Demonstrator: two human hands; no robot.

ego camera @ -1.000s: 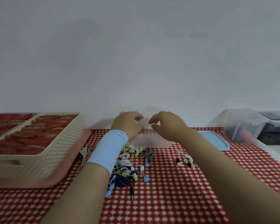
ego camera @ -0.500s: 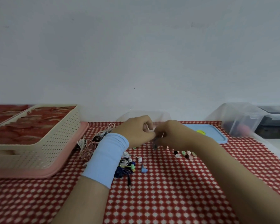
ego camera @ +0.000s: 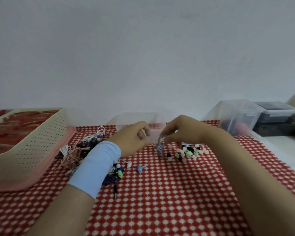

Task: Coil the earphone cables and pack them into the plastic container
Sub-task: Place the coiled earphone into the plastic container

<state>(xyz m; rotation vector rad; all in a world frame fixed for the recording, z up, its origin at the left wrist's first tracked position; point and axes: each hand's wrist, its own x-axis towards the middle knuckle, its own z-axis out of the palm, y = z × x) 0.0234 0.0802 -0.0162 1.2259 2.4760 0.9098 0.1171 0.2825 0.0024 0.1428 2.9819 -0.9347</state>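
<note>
A clear plastic container stands at the back of the red checked table, behind both hands. My right hand pinches a blue earphone cable that hangs down from its fingertips to the cloth. My left hand, with a light blue wristband, has its fingers curled close to the same cable; a thin strand runs from it down to a blue earbud. A tangle of earphones lies under my left wrist, and more coiled cables lie further left.
A cream perforated basket on a pink tray takes up the left side. Loose coloured ear tips are scattered under my right hand. Clear storage boxes stand at the back right. A black jack plug lies in front.
Both hands came back from the container toward me, then moved slightly apart. The blue cable now hangs from my right fingers. The camera has tilted.
</note>
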